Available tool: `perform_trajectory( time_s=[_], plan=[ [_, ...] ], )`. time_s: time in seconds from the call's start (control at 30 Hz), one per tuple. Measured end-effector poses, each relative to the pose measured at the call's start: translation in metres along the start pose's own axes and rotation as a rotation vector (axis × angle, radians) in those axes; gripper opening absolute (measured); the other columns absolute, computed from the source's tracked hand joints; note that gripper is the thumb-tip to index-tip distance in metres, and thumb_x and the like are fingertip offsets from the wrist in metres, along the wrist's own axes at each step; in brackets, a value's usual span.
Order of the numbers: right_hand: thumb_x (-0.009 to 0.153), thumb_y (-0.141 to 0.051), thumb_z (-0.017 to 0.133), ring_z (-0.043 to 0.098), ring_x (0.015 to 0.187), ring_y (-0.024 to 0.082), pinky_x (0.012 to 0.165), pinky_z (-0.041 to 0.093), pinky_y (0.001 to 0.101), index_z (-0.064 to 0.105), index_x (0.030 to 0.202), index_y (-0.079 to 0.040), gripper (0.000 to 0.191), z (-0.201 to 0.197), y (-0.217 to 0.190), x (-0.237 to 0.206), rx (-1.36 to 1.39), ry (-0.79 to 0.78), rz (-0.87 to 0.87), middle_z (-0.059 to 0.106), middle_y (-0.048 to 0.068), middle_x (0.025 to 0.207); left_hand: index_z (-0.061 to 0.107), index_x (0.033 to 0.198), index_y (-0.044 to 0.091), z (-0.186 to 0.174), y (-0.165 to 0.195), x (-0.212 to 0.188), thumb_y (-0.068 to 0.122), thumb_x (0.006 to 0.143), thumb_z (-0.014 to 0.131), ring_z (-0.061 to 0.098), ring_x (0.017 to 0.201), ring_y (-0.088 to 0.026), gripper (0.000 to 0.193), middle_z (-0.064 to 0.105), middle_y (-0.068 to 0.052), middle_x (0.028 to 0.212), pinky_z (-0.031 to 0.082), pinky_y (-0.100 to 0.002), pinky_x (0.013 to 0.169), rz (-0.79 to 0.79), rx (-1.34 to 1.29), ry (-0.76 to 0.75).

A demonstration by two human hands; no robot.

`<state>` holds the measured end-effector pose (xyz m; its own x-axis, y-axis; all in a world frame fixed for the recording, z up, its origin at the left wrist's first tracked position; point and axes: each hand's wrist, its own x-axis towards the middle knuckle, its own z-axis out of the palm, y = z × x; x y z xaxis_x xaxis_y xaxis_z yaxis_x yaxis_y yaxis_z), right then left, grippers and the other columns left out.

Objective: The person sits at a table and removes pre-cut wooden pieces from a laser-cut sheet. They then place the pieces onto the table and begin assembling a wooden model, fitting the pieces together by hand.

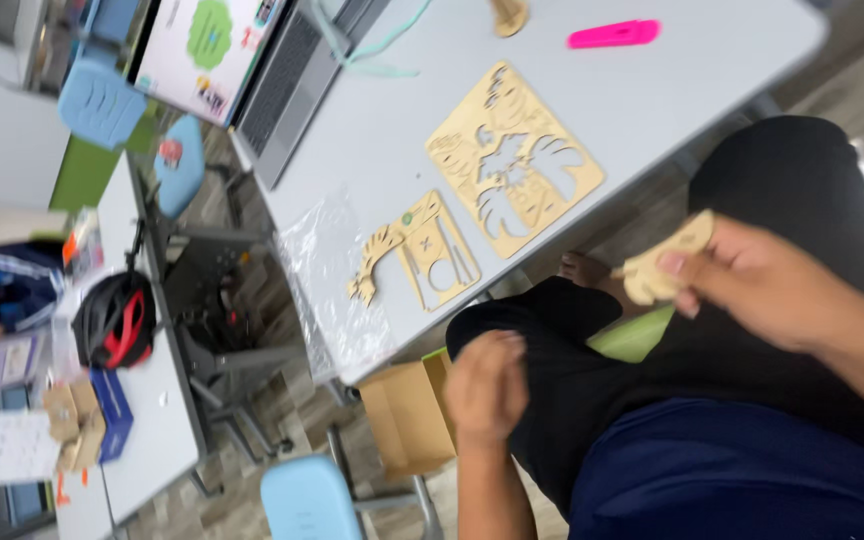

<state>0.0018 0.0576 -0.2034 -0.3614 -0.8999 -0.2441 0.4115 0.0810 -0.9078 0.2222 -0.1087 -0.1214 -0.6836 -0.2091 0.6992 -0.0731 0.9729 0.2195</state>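
My right hand (752, 285) pinches a small pale wooden cut-out piece (664, 265) between thumb and fingers (674, 262), holding it above my lap, off the edge of the grey worktop (652, 90). The piece is thin, flat plywood with a rounded outline; its finer shape is blurred. My left hand (487, 385) sits lower, over my knee, with its fingers curled in towards the palm; I cannot tell whether they close on anything.

To do this well, I judge the grip should stay on the piece's flat faces near its edge, light enough not to snap the thin wood, and the other hand should come up to support it so nothing drops to the floor.

Away from my fingers, on the worktop, lies a square laser-cut plywood sheet with leaf-shaped openings (514, 160), its surface smooth and matt. Nearer the worktop's edge is a smaller plywood sheet with a round hole and slim slots (422, 250), resting partly on a crinkled clear plastic wrapper (327, 280) that glints. Further off lie a bright pink marker (614, 34) and an open grey laptop (272, 70). Below the worktop's edge, just beside my left hand, stands an open brown cardboard box (407, 415)
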Motion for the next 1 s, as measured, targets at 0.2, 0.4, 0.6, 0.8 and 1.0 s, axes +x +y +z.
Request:
perform_trajectory(
  time_s=[0.2, 0.4, 0.6, 0.8, 1.0],
  plan=[
    [0.098, -0.021, 0.063, 0.059, 0.069, 0.011, 0.062, 0.05, 0.0281, 0.068, 0.111, -0.003, 0.023, -0.028, -0.026, -0.018, -0.175, 0.064, 0.062, 0.07, 0.003, 0.085, 0.069, 0.111, 0.001, 0.001, -0.004, 0.025, 0.003, 0.087, 0.084, 0.073, 0.095, -0.03, 0.028, 0.072, -0.014, 0.109, 0.059, -0.036, 0.081, -0.155, -0.167, -0.217],
    [0.094, -0.023, 0.066, 0.071, 0.092, 0.008, 0.081, 0.057, 0.0243, 0.07, 0.112, -0.006, 0.024, -0.004, -0.005, -0.013, -0.148, -0.021, 0.005, 0.078, 0.004, 0.101, 0.069, 0.12, 0.004, 0.036, 0.026, 0.052, 0.012, 0.091, 0.078, 0.071, 0.1, -0.028, 0.031, 0.072, -0.01, 0.114, 0.057, -0.036, 0.081, 0.113, -0.114, -0.454],
    [0.096, -0.024, 0.065, 0.063, 0.077, 0.005, 0.068, 0.053, 0.0241, 0.071, 0.105, -0.006, 0.021, 0.002, -0.007, -0.024, -0.264, 0.039, 0.08, 0.074, 0.001, 0.088, 0.066, 0.108, 0.002, 0.035, 0.03, 0.038, 0.016, 0.096, 0.074, 0.067, 0.085, -0.022, 0.021, 0.068, -0.007, 0.104, 0.053, -0.034, 0.068, 0.218, -0.098, -0.476],
    [0.098, -0.019, 0.066, 0.053, 0.069, 0.007, 0.063, 0.046, 0.0234, 0.069, 0.099, -0.004, 0.016, -0.01, -0.004, -0.033, -0.182, -0.02, 0.132, 0.068, 0.001, 0.082, 0.067, 0.107, 0.004, 0.032, 0.013, 0.019, 0.013, 0.089, 0.066, 0.063, 0.083, -0.017, 0.02, 0.061, -0.003, 0.093, 0.051, -0.031, 0.068, 0.345, -0.175, -0.414],
    [0.098, -0.016, 0.067, 0.056, 0.071, 0.008, 0.066, 0.047, 0.0241, 0.069, 0.096, -0.002, 0.015, -0.037, 0.001, -0.055, -0.261, 0.017, 0.118, 0.066, 0.001, 0.081, 0.066, 0.104, 0.005, 0.036, 0.022, 0.016, 0.013, 0.092, 0.066, 0.063, 0.086, -0.015, 0.015, 0.061, -0.002, 0.095, 0.052, -0.027, 0.072, 0.428, -0.103, -0.348]
  ],
)
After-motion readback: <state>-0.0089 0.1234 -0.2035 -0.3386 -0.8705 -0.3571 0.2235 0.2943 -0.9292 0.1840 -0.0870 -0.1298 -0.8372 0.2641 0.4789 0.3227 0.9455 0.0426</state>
